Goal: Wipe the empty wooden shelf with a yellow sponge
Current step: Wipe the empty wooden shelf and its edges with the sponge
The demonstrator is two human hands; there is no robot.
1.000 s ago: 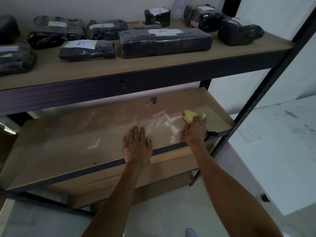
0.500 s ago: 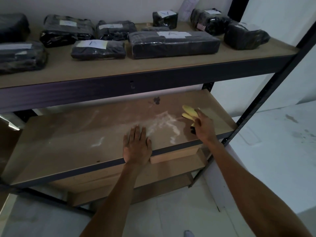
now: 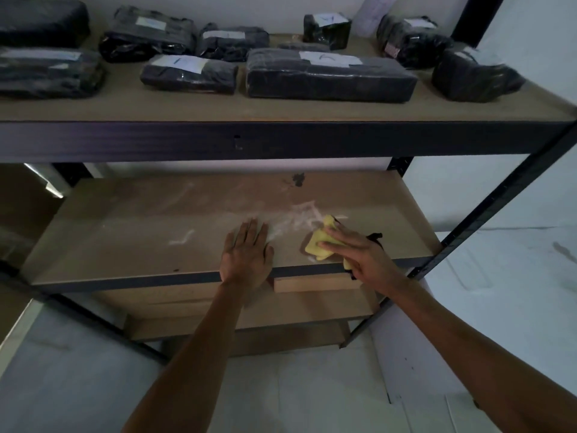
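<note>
wooden shelf [image 3: 125, 232]: board bare leftward, front edge dark-trimmed | yellow sponge [image 3: 318, 245]: near front edge, right part, crumpled, long axis front-to-back | right hand [image 3: 356, 251]: fingers clasp sponge | left hand [image 3: 246, 257]: fingers flat, splayed, beside sponge

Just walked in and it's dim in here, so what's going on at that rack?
A person is wiping the empty wooden shelf with a yellow sponge. The right hand presses the sponge flat on the board near its front right, beside whitish smears. The left hand rests open and flat at the front edge, bracing. A dark stain sits further back, and black wrapped packages fill the shelf above.
</note>
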